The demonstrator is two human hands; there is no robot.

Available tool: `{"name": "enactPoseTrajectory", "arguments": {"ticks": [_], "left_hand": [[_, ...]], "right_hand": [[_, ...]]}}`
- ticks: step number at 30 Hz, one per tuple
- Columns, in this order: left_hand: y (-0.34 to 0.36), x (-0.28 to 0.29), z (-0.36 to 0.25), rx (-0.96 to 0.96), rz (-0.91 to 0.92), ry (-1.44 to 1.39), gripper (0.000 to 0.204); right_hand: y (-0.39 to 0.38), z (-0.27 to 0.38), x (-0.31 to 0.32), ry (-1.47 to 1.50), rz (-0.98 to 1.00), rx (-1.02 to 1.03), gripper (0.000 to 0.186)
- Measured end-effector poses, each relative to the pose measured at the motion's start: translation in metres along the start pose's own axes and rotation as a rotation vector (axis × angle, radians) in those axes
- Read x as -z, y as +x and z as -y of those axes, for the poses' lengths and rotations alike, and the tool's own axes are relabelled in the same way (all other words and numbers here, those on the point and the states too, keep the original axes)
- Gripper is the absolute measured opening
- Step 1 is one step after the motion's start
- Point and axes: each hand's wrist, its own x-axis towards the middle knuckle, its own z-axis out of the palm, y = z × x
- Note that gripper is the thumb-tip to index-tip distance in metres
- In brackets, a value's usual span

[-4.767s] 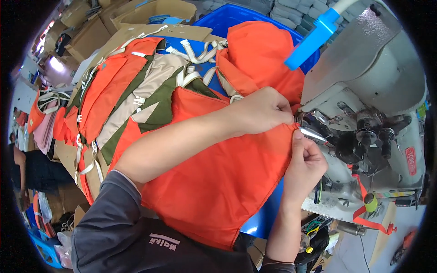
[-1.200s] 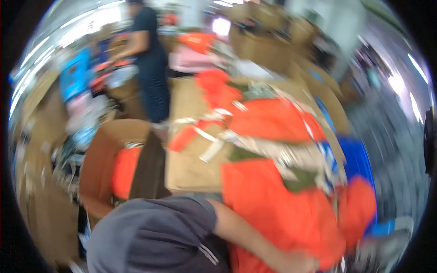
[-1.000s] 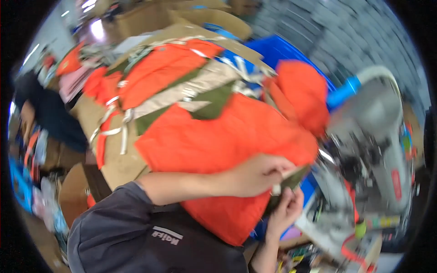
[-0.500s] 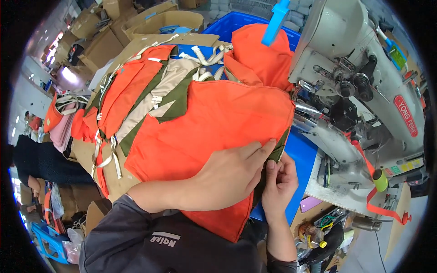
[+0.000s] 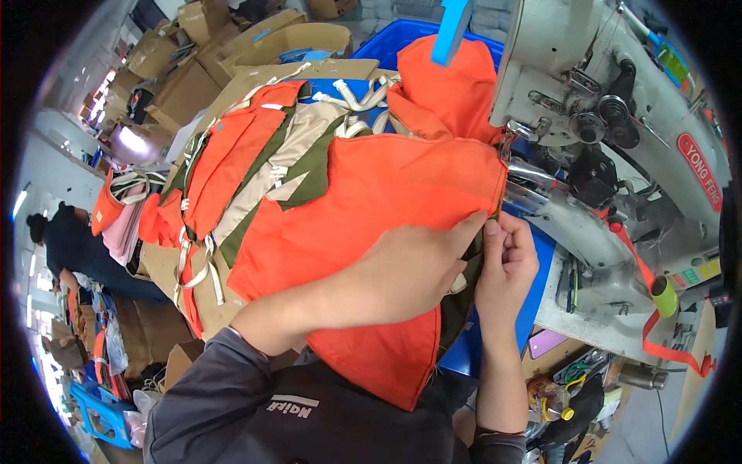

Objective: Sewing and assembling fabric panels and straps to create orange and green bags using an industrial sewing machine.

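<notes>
big orange fabric panel (image 5: 394, 185), kinda wrinkly, mostly spread out, stitched along the edge, olive cloth (image 5: 454, 313) peeking out underneath, top corner right by the sewing machine (image 5: 550, 35)

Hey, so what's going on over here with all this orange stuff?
A person is handling a large orange fabric piece beside a sewing machine. The left hand lies across it near its right edge, while the right hand pinches that edge; dark olive fabric shows beneath. The piece's upper right corner is at the working end of the machine. Another person is in the left background.
</notes>
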Motion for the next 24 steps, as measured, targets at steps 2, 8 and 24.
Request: {"name": "enactPoseTrajectory", "arguments": {"ticks": [2,8,24], "left_hand": [[0.003,0.004,0.01,-0.003,0.056,-0.114,0.063],[-0.001,0.002,0.033,0.088,0.182,-1.064,0.061],[0.006,0.003,0.019,0.027,0.086,-0.866,0.059]], "right_hand": [[-0.001,0.003,-0.001,0.047,0.018,-0.055,0.017],[-0.002,0.005,-0.005,-0.033,-0.012,-0.002,0.012],[-0.001,0.008,-0.009,0.016,-0.008,0.018,0.014]]}}
